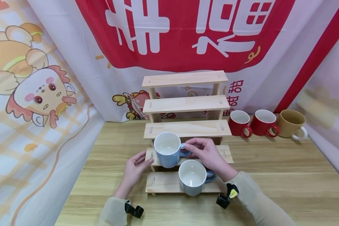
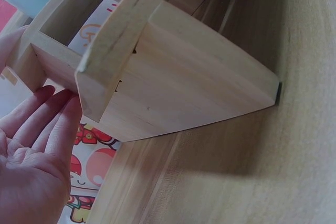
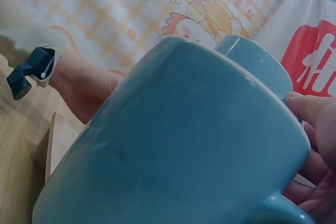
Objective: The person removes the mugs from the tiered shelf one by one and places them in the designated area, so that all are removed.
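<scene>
A light-blue mug (image 1: pixel 168 150) with a white inside sits at the second-lowest step of a wooden tiered rack (image 1: pixel 186 128). My right hand (image 1: pixel 207 153) pinches its handle between thumb and fingers. My left hand (image 1: pixel 135 169) holds the left end of that same step; in the left wrist view its fingertips (image 2: pixel 68 103) touch the wood from below. On the lowest step stands a second blue mug (image 1: pixel 192 178), its handle pointing right, under my right wrist. That nearer mug fills most of the right wrist view and partly hides the held mug (image 3: pixel 257 64).
Two red mugs (image 1: pixel 238 123) and a tan mug (image 1: pixel 291 123) with a white handle stand in a row right of the rack. Behind the wood-grain table (image 1: pixel 271 188) hangs a printed cloth (image 1: pixel 84 47). Three upper steps rise behind the mugs.
</scene>
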{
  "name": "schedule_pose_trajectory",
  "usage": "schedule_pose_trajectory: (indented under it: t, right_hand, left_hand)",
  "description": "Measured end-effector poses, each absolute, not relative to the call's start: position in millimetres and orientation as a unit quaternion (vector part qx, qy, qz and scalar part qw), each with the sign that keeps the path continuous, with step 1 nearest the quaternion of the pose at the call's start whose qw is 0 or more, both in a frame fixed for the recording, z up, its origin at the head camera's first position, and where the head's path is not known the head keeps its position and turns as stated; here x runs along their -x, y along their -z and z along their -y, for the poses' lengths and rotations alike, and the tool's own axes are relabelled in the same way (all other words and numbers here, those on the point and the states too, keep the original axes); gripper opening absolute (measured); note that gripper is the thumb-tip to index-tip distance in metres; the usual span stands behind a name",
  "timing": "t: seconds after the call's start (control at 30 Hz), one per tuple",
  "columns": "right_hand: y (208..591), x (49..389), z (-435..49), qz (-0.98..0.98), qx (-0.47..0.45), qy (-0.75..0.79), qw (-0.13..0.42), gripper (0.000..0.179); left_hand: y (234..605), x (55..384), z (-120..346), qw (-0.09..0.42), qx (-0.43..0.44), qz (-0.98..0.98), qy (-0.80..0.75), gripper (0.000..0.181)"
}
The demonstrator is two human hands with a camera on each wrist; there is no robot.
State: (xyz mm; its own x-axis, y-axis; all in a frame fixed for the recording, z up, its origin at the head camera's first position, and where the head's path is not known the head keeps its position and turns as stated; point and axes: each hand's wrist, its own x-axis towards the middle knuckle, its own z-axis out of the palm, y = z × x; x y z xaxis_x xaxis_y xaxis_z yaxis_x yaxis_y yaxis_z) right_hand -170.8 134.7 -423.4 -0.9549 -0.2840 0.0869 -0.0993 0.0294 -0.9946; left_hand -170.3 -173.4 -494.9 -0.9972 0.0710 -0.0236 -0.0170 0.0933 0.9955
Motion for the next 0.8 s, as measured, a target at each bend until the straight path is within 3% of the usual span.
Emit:
schedule_pose_trajectory:
  t: [0.4, 0.8]
  right_hand:
    - [414, 163, -142, -0.710, 0.131, 0.689, 0.062, 0.026]
    - [387, 152, -163, -0.692, 0.162, 0.704, 0.006, 0.022]
  left_hand:
    - [495, 171, 173, 0.034, -0.016, -0.728, -0.684, 0.057]
    - [495, 171, 173, 0.034, -0.014, -0.725, -0.688, 0.056]
